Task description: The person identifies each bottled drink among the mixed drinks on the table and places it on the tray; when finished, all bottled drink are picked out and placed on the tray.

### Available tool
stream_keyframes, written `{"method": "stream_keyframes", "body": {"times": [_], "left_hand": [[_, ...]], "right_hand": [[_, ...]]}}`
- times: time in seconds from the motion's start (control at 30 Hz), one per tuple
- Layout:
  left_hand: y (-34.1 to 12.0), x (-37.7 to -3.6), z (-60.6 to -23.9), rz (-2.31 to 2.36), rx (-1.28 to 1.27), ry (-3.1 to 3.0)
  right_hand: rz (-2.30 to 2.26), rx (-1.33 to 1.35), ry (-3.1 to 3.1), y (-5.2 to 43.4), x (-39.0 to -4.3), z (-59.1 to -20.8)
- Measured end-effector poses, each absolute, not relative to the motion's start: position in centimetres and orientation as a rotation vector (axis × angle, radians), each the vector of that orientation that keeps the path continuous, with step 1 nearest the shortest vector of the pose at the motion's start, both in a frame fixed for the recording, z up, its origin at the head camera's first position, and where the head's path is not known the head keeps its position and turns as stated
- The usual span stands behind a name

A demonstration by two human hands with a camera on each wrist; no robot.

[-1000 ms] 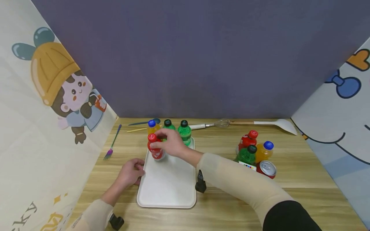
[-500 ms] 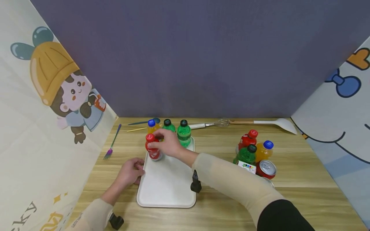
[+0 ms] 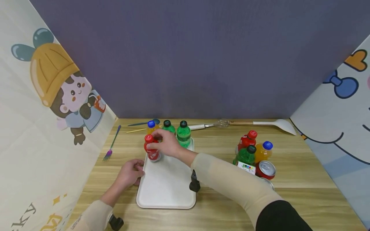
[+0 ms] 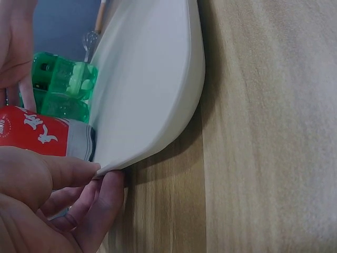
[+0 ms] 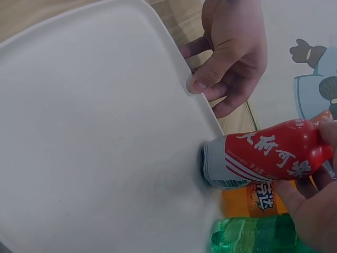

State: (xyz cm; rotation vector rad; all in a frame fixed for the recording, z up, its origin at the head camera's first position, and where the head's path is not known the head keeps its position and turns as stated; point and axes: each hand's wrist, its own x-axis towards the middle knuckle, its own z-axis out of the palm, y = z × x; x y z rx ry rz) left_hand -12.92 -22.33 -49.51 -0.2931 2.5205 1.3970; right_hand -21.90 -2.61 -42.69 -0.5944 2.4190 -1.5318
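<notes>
On the white tray's (image 3: 166, 189) far left corner, red bottle (image 3: 152, 150) standing upright, right hand (image 3: 165, 145) grasping it near the cap, orange and green bottles just behind, left hand (image 3: 130, 171) pinching the tray's left rim on the wooden surface (image 3: 219, 205).

You can see white Chinese characters on the red bottle's label (image 5: 266, 153), too stylised to read for certain. The orange bottle (image 5: 253, 199) carries a small fruit logo with unreadable print. On the left wall, a dark letter "K" (image 3: 29, 210) shows, partly cut off.
</notes>
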Motion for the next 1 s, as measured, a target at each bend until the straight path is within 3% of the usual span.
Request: {"method": "stream_keyframes", "body": {"times": [0.57,1.0], "left_hand": [[-22.3,-12.9,-49.9,1.407,-0.287,2.534],[-22.2,-12.9,-49.5,1.376,-0.317,2.526]], "right_hand": [[-1.341,-0.62,2.501,-2.1,-21.6,-41.4],[-1.245,-0.774,2.396,1.0,-20.9,-38.5]]}}
